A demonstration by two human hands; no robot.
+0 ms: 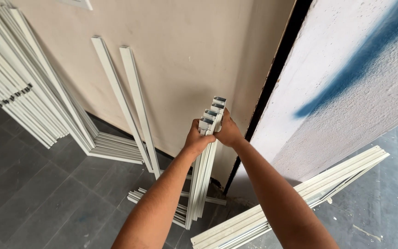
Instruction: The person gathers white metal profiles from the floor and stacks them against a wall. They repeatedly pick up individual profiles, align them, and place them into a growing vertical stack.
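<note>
Head view: an upright bundle of white strips (pixel 203 175) is gripped by left hand (pixel 196 138) and right hand (pixel 229 133); more strips (pixel 157 203) lie ungathered.

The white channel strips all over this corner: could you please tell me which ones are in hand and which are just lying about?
In hand:
- upright bundle of strips, gripped near its top by the left hand and right hand

Lying about:
- two strips leaning on the wall
- large stack leaning at left
- strips on the floor
- white board

white channel strips (pixel 202 170) | bundled | upright | foot on floor
</note>
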